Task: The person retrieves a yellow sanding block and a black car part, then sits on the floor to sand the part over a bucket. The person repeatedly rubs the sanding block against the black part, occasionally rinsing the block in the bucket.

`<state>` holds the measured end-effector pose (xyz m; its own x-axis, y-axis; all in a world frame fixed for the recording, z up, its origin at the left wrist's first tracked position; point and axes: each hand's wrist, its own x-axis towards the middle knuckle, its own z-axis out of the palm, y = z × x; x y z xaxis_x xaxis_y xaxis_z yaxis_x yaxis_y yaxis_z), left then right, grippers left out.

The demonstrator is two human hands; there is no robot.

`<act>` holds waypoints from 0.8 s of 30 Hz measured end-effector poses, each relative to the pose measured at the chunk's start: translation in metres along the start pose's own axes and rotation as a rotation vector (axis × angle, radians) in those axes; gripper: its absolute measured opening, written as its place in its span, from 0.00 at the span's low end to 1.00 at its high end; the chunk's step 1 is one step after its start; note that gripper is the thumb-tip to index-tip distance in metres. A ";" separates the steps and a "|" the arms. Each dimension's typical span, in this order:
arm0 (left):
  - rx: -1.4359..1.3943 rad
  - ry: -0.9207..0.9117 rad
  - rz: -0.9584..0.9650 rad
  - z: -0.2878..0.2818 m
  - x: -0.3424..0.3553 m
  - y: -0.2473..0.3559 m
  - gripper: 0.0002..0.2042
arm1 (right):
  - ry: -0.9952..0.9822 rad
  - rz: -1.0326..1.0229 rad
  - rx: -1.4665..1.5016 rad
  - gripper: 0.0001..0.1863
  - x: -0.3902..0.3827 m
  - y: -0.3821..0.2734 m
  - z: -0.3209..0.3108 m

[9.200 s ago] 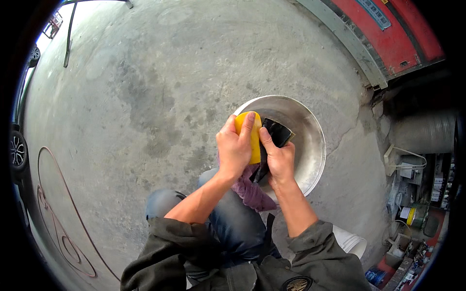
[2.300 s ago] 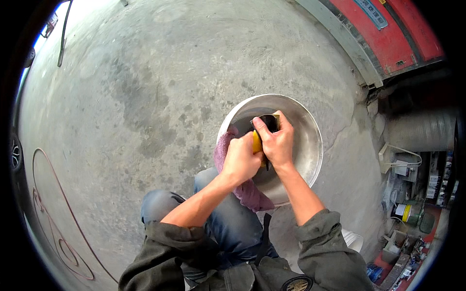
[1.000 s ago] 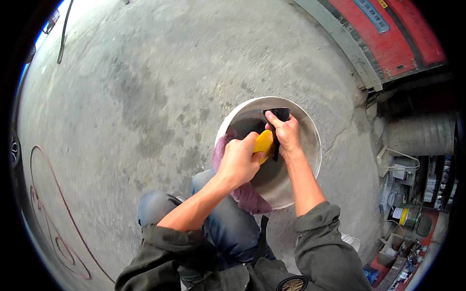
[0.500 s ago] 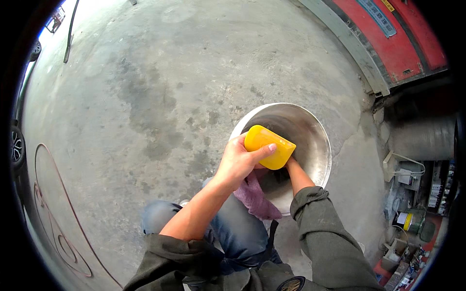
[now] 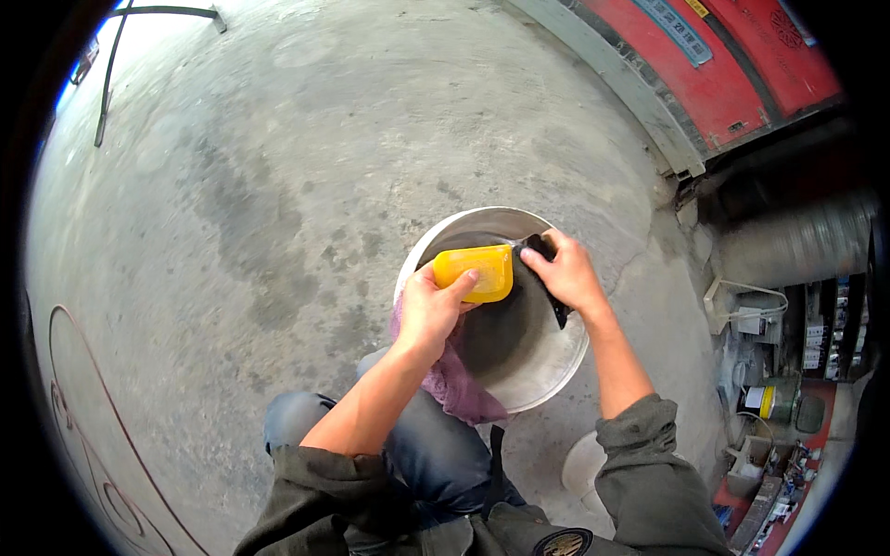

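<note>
Now, over the metal basin, the left hand grips the yellow block, long axis nine-to-three o'clock; its three-o'clock end points toward the black sheet, pinched in the right hand just beside.

Yellow block, black sheet

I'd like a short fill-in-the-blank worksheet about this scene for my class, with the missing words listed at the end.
1. The hand on the person's ____ side holds the flat yellow block with rounded corners.
2. The right hand grips a thin sheet coloured ____.
3. A crumpled cloth coloured ____ hangs over the rim of the round metal basin.
4. A large red panel shows in the picture's upper ____ corner.

Missing words: left; black; purple; right.
</note>
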<state>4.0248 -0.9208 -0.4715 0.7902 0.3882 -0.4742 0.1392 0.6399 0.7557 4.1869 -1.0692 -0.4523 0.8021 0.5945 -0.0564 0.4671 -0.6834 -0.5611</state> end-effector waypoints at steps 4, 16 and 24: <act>-0.023 -0.023 0.002 0.003 0.001 -0.001 0.13 | -0.044 -0.078 0.217 0.15 -0.008 -0.038 -0.024; -0.259 -0.201 -0.066 0.006 0.013 -0.020 0.15 | 0.199 -0.089 0.180 0.14 -0.011 -0.044 -0.006; -0.343 -0.379 0.007 0.010 0.002 -0.019 0.25 | 0.316 -0.098 0.283 0.13 -0.015 -0.042 0.010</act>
<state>4.0302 -0.9385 -0.4822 0.9601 0.1666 -0.2246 -0.0209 0.8437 0.5364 4.1520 -1.0450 -0.4358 0.8540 0.4621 0.2390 0.4616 -0.4613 -0.7577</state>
